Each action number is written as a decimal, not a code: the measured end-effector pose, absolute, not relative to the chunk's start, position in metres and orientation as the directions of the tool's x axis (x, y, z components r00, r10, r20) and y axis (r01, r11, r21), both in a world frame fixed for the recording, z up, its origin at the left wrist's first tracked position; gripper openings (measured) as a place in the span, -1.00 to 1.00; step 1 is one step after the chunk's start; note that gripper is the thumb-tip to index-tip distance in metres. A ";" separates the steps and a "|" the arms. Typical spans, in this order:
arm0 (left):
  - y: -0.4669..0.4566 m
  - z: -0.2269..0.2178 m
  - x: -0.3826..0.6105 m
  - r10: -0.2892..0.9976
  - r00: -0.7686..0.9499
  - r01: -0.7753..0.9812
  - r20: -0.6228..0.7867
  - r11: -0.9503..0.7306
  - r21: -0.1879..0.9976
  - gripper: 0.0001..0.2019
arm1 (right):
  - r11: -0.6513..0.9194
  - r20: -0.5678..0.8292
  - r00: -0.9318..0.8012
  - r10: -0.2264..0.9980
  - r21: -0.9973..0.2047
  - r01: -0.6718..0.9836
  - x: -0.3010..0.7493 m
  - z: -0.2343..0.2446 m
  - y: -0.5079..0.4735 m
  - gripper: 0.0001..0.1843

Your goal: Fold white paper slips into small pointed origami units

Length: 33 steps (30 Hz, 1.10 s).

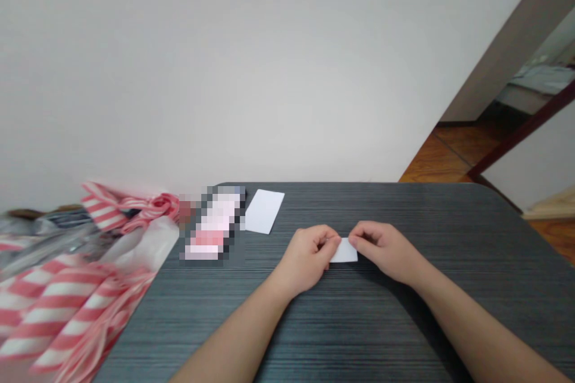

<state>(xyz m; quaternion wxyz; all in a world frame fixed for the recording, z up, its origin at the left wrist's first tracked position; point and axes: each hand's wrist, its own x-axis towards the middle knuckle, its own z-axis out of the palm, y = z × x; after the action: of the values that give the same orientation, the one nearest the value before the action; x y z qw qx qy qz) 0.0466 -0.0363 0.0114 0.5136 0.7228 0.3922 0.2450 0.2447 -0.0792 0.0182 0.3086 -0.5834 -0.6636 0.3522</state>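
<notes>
A small white piece of paper (pixel 345 252) is held between my two hands, just above the dark table. My left hand (pixel 311 254) pinches its upper left corner between thumb and fingers. At the upper right corner, my right hand (pixel 381 247) has thumb and forefinger closed on the edge. The lower part of the paper shows between the hands; the rest of it is covered by fingers. Farther back and to the left, a white sheet of paper (pixel 264 212) lies flat on the table.
A pixelated phone-like object (pixel 214 224) lies beside the white sheet. The dark, wood-grained table (pixel 359 335) stands against a pale wall (pixel 278 72). Pink-and-white striped cloth (pixel 58 305) is heaped left of the table. A doorway with wooden floor (pixel 442 152) shows at right.
</notes>
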 end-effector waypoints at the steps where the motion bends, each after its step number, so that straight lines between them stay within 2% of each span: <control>1: -0.036 0.011 0.047 0.818 0.573 0.317 -0.048 -0.168 0.933 -0.72 | 0.065 -0.005 -0.124 0.992 -0.828 0.558 0.245 0.018 -0.079 -0.80; 12: -0.036 0.014 0.047 0.793 0.608 0.345 -0.035 -0.224 0.912 -0.71 | 0.139 0.059 -0.154 0.986 -0.799 0.585 0.242 0.019 -0.079 -0.80; 18: -0.036 0.007 0.049 0.830 0.555 0.308 -0.054 -0.144 0.940 -0.72 | 0.090 0.013 -0.134 0.991 -0.806 0.586 0.245 0.016 -0.080 -0.77; 25: -0.037 0.006 0.050 0.836 0.540 0.271 -0.096 -0.064 0.960 -0.69 | 0.104 0.051 -0.107 0.993 -0.810 0.577 0.251 0.013 -0.080 -0.73; 33: -0.036 -0.003 0.051 0.875 0.475 0.211 -0.094 -0.009 0.977 -0.67 | 0.067 0.026 -0.090 0.996 -0.867 0.493 0.250 0.010 -0.083 -0.79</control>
<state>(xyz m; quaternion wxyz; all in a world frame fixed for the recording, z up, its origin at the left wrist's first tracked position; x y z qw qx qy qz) 0.0513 -0.0355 -0.0028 0.5650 0.6470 0.4196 0.2936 0.2501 -0.0832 0.0097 0.3465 -0.5786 -0.6432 0.3626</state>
